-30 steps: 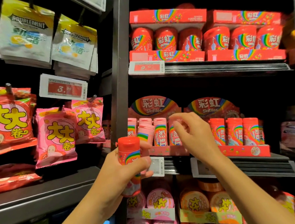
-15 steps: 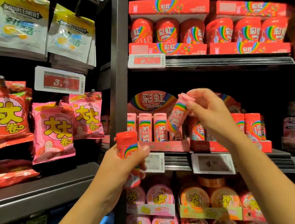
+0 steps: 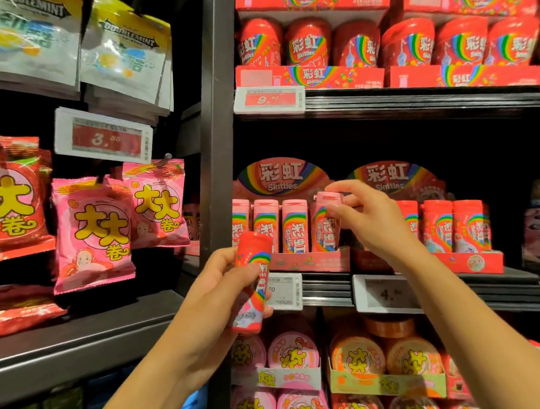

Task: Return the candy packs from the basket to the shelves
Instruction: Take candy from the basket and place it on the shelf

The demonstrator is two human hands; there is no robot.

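My left hand (image 3: 206, 309) grips a red Skittles tube (image 3: 253, 280) upright in front of the shelf post. My right hand (image 3: 369, 216) pinches the top of a pink Skittles tube (image 3: 323, 225), which stands upright at the right end of a row of pink tubes (image 3: 278, 227) in a pink display tray (image 3: 309, 262) on the middle shelf. To the right of that hand, a red tray (image 3: 470, 262) holds a row of red tubes (image 3: 449, 224). The basket is out of view.
A dark shelf post (image 3: 216, 126) splits the unit. Left of it hang gum bags (image 3: 76, 48) and pink candy bags (image 3: 93, 231). The top shelf holds red Skittles jars (image 3: 378, 47). Round candy tubs (image 3: 356, 352) fill the lower shelf. Price tags (image 3: 383, 292) line the shelf edges.
My right hand lifted the pink tube tilted out of the row, and now it stands upright in the tray's right slot. My left hand has kept the red tube in about the same place.
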